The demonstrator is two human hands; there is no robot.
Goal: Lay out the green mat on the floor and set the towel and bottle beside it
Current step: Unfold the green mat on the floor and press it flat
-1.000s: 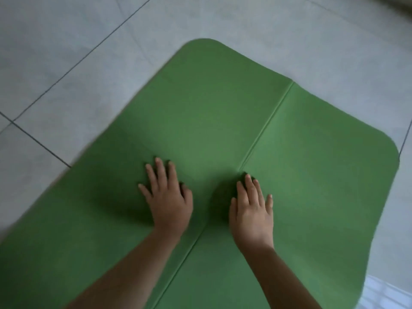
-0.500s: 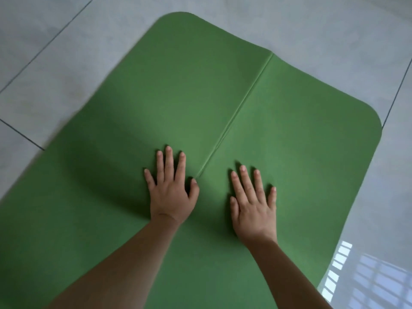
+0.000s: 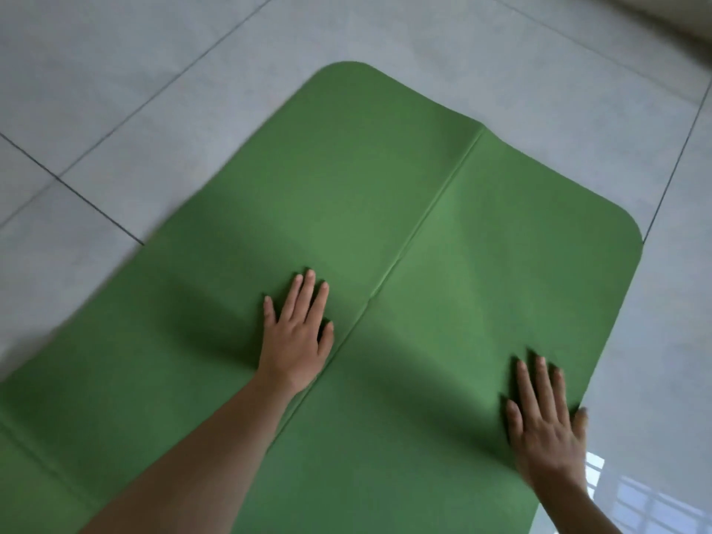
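Green mat (image 3: 385, 210) is spread on the tiled floor (image 3: 154, 71), filling the centre and lower left of the frame. Left hand (image 3: 294, 341) is pressed flat, fingers apart, nothing gripped, just left of the fold crease (image 3: 427, 221). Right hand (image 3: 547, 422) is laid flat and open at the mat's right edge, lower right of frame, little finger at the border. Mat is judged soft, light and flexible; the crease is slightly raised, so palm smoothing is suited, and corners or edges are best taken for shifting. Bare tile is left open at right and top. Towel and bottle are not seen.
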